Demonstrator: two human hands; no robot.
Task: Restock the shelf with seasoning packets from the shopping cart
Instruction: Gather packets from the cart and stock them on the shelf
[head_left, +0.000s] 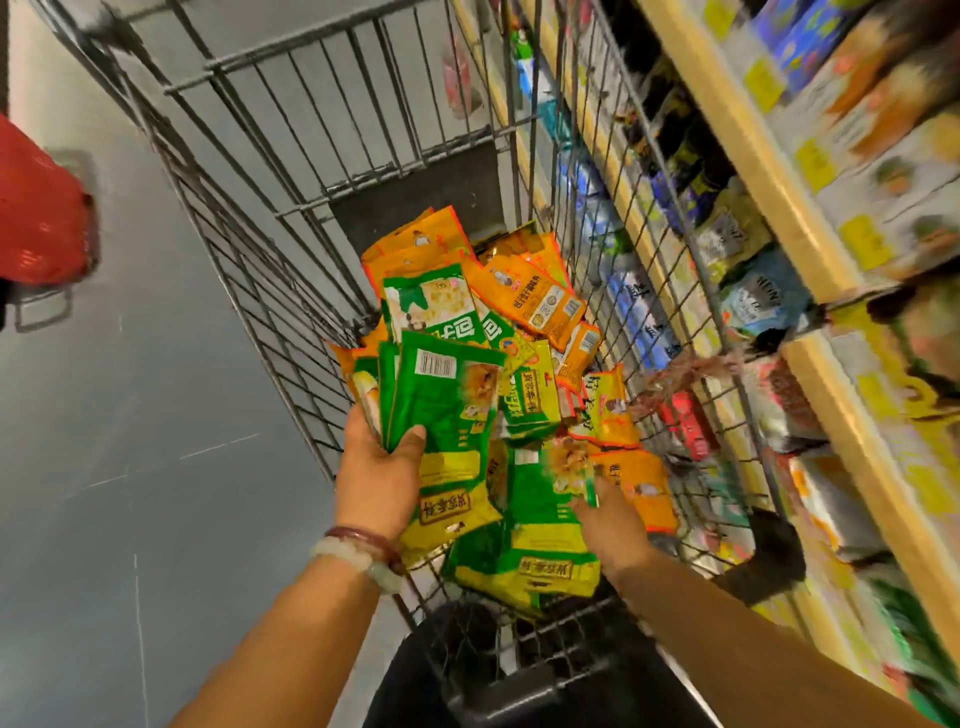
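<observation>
While my left hand (382, 467) grips a fanned stack of green packets (441, 410) above the cart (291, 208), thumb across the front one, I am in the gathering step: pulling seasoning out of the heap before any of it goes to the shelf (769, 208) on my right. My right hand (605, 519) reaches down into the pile; it is blurred, and it seems to pinch the edge of another green packet (540, 525), though I cannot tell for sure whether the fingers have closed on it. The rest of the stock lies loose in the cart's bottom, orange packets (535, 301) towards the far end and right side, green ones nearer me, all overlapping.

I judge the next move calls for lifting that packet clear of its neighbours, squaring it against the stack in my left hand, then turning right to the shelf. The stack is splayed already and the film looks slick, so I should tighten my hold before adding more, or the outer packets may slide back into the cart
</observation>
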